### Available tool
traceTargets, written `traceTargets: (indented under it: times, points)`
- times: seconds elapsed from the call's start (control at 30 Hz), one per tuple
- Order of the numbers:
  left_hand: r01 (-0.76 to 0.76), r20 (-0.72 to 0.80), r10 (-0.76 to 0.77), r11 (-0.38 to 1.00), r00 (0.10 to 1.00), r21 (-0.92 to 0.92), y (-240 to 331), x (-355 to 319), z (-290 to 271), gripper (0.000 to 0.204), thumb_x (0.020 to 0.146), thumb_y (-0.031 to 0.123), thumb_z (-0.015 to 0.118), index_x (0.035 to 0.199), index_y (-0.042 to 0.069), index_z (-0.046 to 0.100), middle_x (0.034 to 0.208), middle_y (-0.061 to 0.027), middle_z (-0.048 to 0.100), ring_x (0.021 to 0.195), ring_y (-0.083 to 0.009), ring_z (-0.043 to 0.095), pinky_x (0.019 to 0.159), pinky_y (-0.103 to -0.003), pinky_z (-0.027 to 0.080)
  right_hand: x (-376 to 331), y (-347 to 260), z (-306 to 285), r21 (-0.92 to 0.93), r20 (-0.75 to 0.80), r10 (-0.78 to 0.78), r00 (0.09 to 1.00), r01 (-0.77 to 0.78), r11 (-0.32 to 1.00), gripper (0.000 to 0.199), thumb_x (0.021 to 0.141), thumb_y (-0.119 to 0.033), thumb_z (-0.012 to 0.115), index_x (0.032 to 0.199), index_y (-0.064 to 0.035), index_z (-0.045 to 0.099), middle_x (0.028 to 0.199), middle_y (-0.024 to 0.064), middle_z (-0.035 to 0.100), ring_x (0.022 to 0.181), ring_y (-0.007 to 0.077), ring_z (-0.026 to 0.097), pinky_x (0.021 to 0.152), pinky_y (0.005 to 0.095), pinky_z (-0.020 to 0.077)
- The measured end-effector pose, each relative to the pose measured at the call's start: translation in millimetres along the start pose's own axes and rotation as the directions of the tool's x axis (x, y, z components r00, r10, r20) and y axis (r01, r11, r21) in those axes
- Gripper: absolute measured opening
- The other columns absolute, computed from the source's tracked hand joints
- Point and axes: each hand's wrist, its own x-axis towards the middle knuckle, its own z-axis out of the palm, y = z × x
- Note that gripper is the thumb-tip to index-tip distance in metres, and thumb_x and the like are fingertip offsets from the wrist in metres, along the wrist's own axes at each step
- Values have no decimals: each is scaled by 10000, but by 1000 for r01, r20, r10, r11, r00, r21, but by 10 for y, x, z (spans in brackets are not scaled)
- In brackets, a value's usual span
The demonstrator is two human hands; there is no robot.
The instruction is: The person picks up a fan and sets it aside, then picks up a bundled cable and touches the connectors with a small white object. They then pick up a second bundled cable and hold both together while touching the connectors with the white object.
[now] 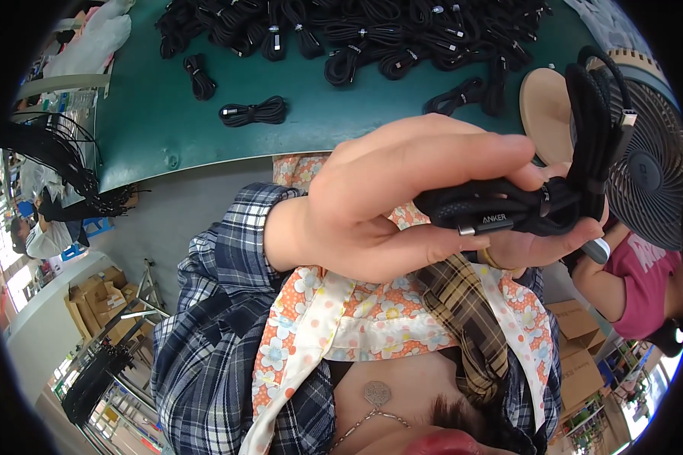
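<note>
Left hand: your left hand [387, 201] sits closest to the lens, fingers curled over and thumb beneath, clamped on a coiled black cable [535, 205].
Right hand: your right hand [539, 246] lies under the same coil, palm up, fingers against its underside; only part of it shows, and you cannot tell from this view whether it grips or merely supports.
Cable position: you hold the coil in the air between both hands, above your lap and near the edge of the green table [159, 129]. One loop stands up from the bundle, ending in a metal plug [628, 119].
Clothing: your plaid sleeve [228, 250] leads to the left wrist; a floral garment [357, 311] lies below the hands.
Table stock: a large heap of bundled black cables [372, 34] lies along the far side; one single bundle [253, 112] lies apart, nearer you.
Right of hands: a round tan disc [545, 106] and a dark fan grille [649, 174] sit just behind the raised loop.
Others present: a person in a pink top [641, 280] is at your right.
</note>
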Motion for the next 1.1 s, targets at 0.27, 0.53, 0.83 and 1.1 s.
traceTargets:
  times: [0.27,0.53,0.83,1.1]
  points:
    - [-185,43,181,974,983,127,-37,11,-6,673,583,-6,679,1168,-62,351,895,-263,540,808,-274,562,668,-300,477,12,15,49,79,-152,6,988,6,997,450,838,-419,375,1050,-23,349,801,184,523,611,185,544,518,261,492]
    - [198,-364,-333,911,870,-361,9,-69,37,569,727,185,606,1169,-44,328,872,-130,543,730,-149,540,616,-240,449,44,-75,-8,155,414,258,873,-347,925,465,835,-446,360,892,16,350,647,143,517,461,158,488,437,238,429]
    - [257,-313,-532,743,786,-618,-37,-106,13,410,762,218,517,1084,-17,422,767,-46,536,589,-54,463,499,-175,365,118,-149,64,-129,470,730,496,-780,613,470,853,-464,272,806,-12,388,426,74,437,312,103,385,333,203,315]
    - [229,-250,-525,685,814,-692,-139,-227,-98,240,782,199,441,911,-2,460,701,-87,529,494,-108,459,441,-203,360,51,-208,5,76,590,572,570,-744,663,568,766,-559,406,811,7,395,471,90,485,328,90,409,312,178,306]
